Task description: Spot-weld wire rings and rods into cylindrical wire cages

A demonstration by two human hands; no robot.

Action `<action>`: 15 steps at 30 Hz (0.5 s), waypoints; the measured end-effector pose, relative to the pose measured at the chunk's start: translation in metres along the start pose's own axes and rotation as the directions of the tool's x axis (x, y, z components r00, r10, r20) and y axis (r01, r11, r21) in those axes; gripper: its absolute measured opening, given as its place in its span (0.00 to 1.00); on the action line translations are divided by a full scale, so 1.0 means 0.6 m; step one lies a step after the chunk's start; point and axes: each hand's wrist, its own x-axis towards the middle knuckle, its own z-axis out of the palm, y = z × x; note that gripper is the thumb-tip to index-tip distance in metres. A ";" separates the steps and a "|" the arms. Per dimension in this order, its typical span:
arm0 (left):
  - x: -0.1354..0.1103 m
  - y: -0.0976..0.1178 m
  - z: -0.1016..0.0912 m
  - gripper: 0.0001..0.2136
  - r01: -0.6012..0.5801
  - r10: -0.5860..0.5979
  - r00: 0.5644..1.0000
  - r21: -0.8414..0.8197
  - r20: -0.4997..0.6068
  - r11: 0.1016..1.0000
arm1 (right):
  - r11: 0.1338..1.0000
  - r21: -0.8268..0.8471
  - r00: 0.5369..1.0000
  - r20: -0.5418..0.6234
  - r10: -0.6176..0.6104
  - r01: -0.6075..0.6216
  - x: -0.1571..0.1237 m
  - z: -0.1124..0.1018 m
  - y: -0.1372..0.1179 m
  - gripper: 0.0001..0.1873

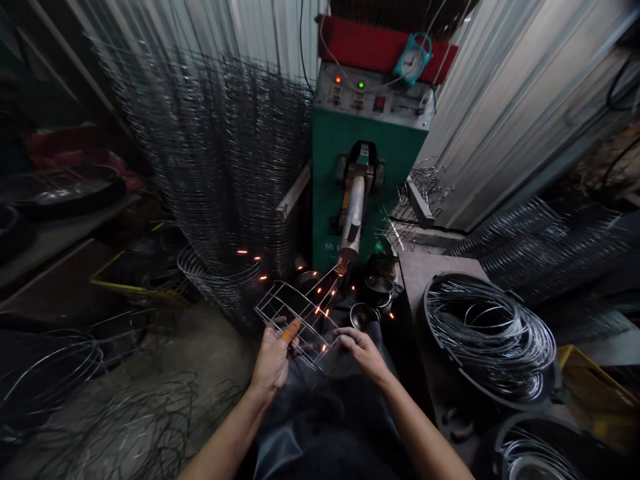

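Observation:
Between my two hands is a wire rack (pixel 286 301) of thin metal bars, tilted, with its far corner at the tip of a green spot welder's (pixel 360 200) arm. Orange sparks fly from that tip. My left hand (pixel 275 353) is closed on the rack's near left side; orange tape wraps one finger. At the right, my right hand (pixel 361 350) pinches the rack's right edge with darkened fingertips. The welder's panel shows a red and a green light, and a teal clock (pixel 413 59) hangs above it.
Tall stacks of wire rings (pixel 215 147) lean left of the welder. At the right, a round black tray (pixel 435 287) holds many wire hoops (pixel 490 333), with another tray below. Small bowls (pixel 379 291) sit under the welder arm. Loose wire (pixel 135 427) covers the floor at left.

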 end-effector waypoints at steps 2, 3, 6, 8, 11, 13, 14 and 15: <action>0.003 -0.005 -0.012 0.25 -0.022 0.021 0.999 0.015 0.036 1.000 | 0.997 0.076 1.000 0.020 -0.012 0.010 0.000 0.005 0.004 0.19; 0.004 -0.009 -0.023 0.25 -0.044 0.042 0.997 0.034 0.071 0.998 | 0.994 0.106 1.000 0.016 -0.021 0.019 -0.001 0.007 0.003 0.18; -0.002 -0.020 -0.081 0.36 -0.309 0.230 0.930 0.273 0.288 0.911 | 0.985 0.173 0.999 -0.039 -0.010 0.017 -0.011 0.015 -0.017 0.17; -0.014 -0.026 -0.129 0.45 -0.648 0.338 0.743 0.498 0.577 0.576 | 0.967 0.249 0.996 -0.067 0.060 -0.042 -0.024 0.023 -0.042 0.17; -0.035 -0.027 -0.183 0.40 -0.908 0.181 0.384 0.406 0.906 -0.107 | 0.910 0.398 0.989 -0.036 0.143 -0.117 -0.051 0.041 -0.080 0.17; -0.045 -0.023 -0.197 0.34 -0.905 0.155 0.268 0.304 0.951 -0.297 | 0.864 0.487 0.991 0.015 0.136 -0.126 -0.066 0.053 -0.096 0.18; -0.047 -0.020 -0.197 0.33 -0.902 0.180 0.235 0.284 0.955 -0.326 | 0.840 0.528 0.992 0.038 0.124 -0.125 -0.071 0.057 -0.101 0.18; -0.047 -0.017 -0.196 0.32 -0.908 0.202 0.201 0.260 0.959 -0.328 | 0.816 0.565 0.992 0.048 0.114 -0.121 -0.074 0.060 -0.104 0.19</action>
